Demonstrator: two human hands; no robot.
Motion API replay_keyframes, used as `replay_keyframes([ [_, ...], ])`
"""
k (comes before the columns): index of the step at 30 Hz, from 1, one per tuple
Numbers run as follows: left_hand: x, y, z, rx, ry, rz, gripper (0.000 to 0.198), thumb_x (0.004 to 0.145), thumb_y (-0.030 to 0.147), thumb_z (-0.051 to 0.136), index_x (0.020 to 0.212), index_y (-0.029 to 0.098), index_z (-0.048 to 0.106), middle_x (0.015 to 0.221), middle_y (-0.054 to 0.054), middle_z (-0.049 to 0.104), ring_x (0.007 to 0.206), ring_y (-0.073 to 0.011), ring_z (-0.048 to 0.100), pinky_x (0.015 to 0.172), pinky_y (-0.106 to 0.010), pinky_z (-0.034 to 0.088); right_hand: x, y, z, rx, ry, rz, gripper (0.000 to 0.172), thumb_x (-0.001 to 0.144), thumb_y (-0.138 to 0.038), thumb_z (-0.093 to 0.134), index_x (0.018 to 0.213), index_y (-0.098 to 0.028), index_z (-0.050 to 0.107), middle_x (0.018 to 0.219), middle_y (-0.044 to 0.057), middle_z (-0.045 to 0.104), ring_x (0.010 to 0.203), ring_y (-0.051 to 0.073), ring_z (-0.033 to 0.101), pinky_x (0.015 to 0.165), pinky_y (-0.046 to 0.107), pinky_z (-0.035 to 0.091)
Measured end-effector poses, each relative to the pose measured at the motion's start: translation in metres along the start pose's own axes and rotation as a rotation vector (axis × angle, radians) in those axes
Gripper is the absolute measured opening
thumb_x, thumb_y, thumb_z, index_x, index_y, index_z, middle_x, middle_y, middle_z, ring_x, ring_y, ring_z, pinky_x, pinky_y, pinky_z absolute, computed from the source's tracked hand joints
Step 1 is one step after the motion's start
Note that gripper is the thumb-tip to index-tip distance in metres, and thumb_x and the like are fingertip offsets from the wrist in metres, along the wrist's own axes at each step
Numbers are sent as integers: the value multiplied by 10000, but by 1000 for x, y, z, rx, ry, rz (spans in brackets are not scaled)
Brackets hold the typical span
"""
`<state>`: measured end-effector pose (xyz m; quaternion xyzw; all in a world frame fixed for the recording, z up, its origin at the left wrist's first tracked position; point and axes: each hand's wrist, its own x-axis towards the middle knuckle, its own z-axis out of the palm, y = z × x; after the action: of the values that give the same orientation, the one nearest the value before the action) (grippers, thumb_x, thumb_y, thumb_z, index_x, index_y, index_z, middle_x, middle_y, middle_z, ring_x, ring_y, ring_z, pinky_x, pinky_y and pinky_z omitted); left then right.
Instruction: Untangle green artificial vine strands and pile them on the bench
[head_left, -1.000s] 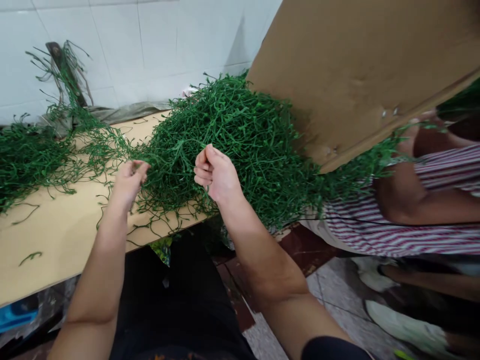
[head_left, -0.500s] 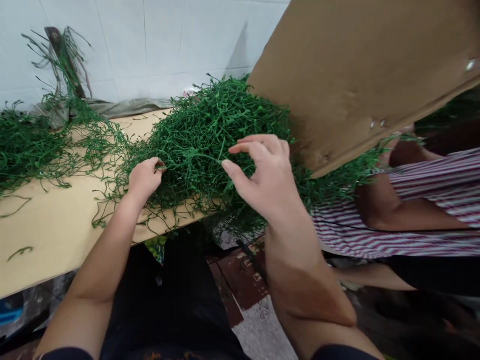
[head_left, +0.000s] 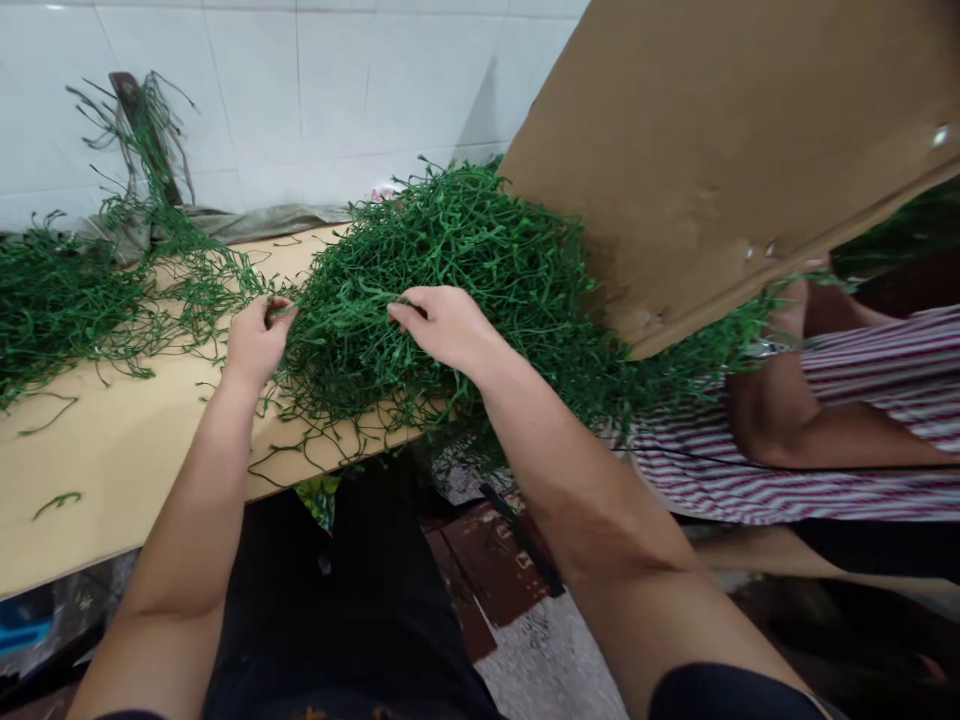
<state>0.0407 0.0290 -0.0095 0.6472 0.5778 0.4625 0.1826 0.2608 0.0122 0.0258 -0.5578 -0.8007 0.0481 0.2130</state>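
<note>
A big tangled heap of thin green plastic stems (head_left: pixel 465 270) lies on a tan board table (head_left: pixel 112 450). My left hand (head_left: pixel 256 340) is at the heap's left edge, fingers pinched on a green stem. At the front of the heap, my right hand (head_left: pixel 444 325) has its fingers closed on strands. Both forearms reach in from below.
A large cardboard sheet (head_left: pixel 720 140) leans over the heap at the right. Under it sits another person in a striped shirt (head_left: pixel 825 440). More green stems (head_left: pixel 67 300) spread along the white tiled wall at the left. The floor shows below the table edge.
My right hand, spread open over the heap half a second ago, has come down and closed on strands. My left hand shifted slightly left and up, still pinching.
</note>
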Motion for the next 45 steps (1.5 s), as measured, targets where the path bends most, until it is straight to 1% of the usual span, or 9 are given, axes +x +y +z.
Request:
replay_keyframes([
  [4, 0, -21, -18, 313, -107, -190, 328, 761, 399, 495, 929, 137, 599, 789, -56, 622, 709, -178, 547, 709, -307, 429, 10, 8, 0, 271, 59, 140, 283, 853, -299, 447, 662, -139, 582, 567, 8, 528, 494, 88, 398, 534, 246, 287],
  [8, -6, -32, -26, 554, -244, -174, 354, 794, 364, 443, 1011, 128, 595, 974, -123, 613, 939, -248, 558, 839, -363, 431, 20, 10, 11, 496, 114, 228, 287, 872, -297, 403, 715, -131, 577, 539, -10, 498, 446, 69, 373, 504, 229, 291],
  [16, -21, 7, -53, 809, -204, 45, 477, 766, 185, 409, 1208, 35, 505, 1293, -204, 442, 1224, -314, 408, 1040, -410, 315, 20, -7, 13, 666, 3, 174, 176, 798, -301, 545, 705, -171, 471, 550, -15, 529, 413, 56, 406, 447, 213, 291],
  [21, -19, 24, -56, 518, -82, 98, 444, 824, 301, 404, 1192, 92, 539, 1230, -137, 536, 1175, -254, 465, 1036, -394, 326, 20, -14, 14, 580, -6, 44, 222, 786, -304, 540, 626, -157, 494, 509, -40, 424, 466, 56, 362, 493, 227, 277],
  [29, -6, 16, -4, -286, -67, -15, 391, 760, 441, 554, 983, 124, 606, 885, -62, 646, 834, -148, 585, 755, -266, 467, 16, -38, 17, 522, -41, -131, 180, 793, -265, 512, 651, -157, 489, 578, -36, 417, 560, 78, 352, 553, 241, 287],
  [33, -4, 15, -2, -337, 6, -3, 277, 756, 421, 571, 763, 147, 615, 753, -29, 636, 743, -125, 577, 710, -246, 454, 16, -38, 29, 654, -68, -168, 164, 781, -267, 526, 665, -156, 490, 620, -16, 486, 596, 86, 409, 587, 230, 336],
  [38, -10, 12, -13, -461, -8, -77, 429, 778, 550, 487, 953, 169, 578, 894, -57, 658, 792, -138, 623, 693, -255, 473, 24, -33, 43, 720, -56, -20, 272, 866, -320, 422, 639, -174, 459, 554, -17, 444, 515, 88, 368, 524, 235, 297],
  [41, -22, 13, -12, -528, -93, -161, 523, 786, 611, 410, 1050, 179, 541, 989, -82, 648, 848, -148, 630, 696, -266, 486, 29, -34, 42, 651, 10, 80, 258, 875, -236, 383, 632, -173, 444, 601, 0, 469, 553, 97, 385, 554, 238, 306],
  [45, -36, 17, 3, -456, -264, -208, 541, 650, 544, 638, 1015, 155, 545, 890, -60, 643, 801, -150, 608, 705, -272, 484, 32, -41, 41, 526, 85, 128, 222, 869, -206, 367, 653, -186, 414, 676, 27, 516, 636, 124, 429, 616, 251, 341],
])
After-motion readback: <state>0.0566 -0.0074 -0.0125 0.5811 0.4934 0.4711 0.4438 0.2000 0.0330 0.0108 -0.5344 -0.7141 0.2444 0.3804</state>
